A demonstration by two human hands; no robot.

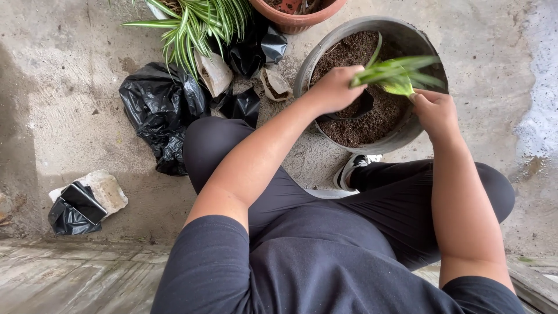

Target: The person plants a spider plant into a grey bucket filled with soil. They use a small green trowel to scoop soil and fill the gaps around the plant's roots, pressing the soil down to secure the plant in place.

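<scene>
The step in hand looks like setting a small plant [398,75] into the soil [354,131] of a grey pot [421,43], and to do it well the base wants to go down into a hollow near the middle, held upright, with the soil then drawn in and pressed evenly round it — firm enough to stand, not so hard that the roots are crushed. The leaves are soft, so the grip belongs low at the base, not along the blades. The plant is over the pot's upper right part, its green leaves lying almost level and pointing right, above the soil rather than in it as far as I can tell. The left hand [332,90] reaches in from the left, fingers curled closed about the leaves' left end; just under it lies a black bag [363,104], possibly the plant's wrapping, though whether the hand touches it is hidden. The right hand [435,110] comes over the near rim, knuckles up, closed in a loose fist by the plant's base — its fingertips are hidden, so I cannot say for sure that it holds the base. Both forearms stretch forward over the bent knees, the left crossing diagonally, the right nearly straight. A crumpled bag [160,107], a striped plant [200,23] and a clay pot [296,17] lie to the left and beyond.
</scene>
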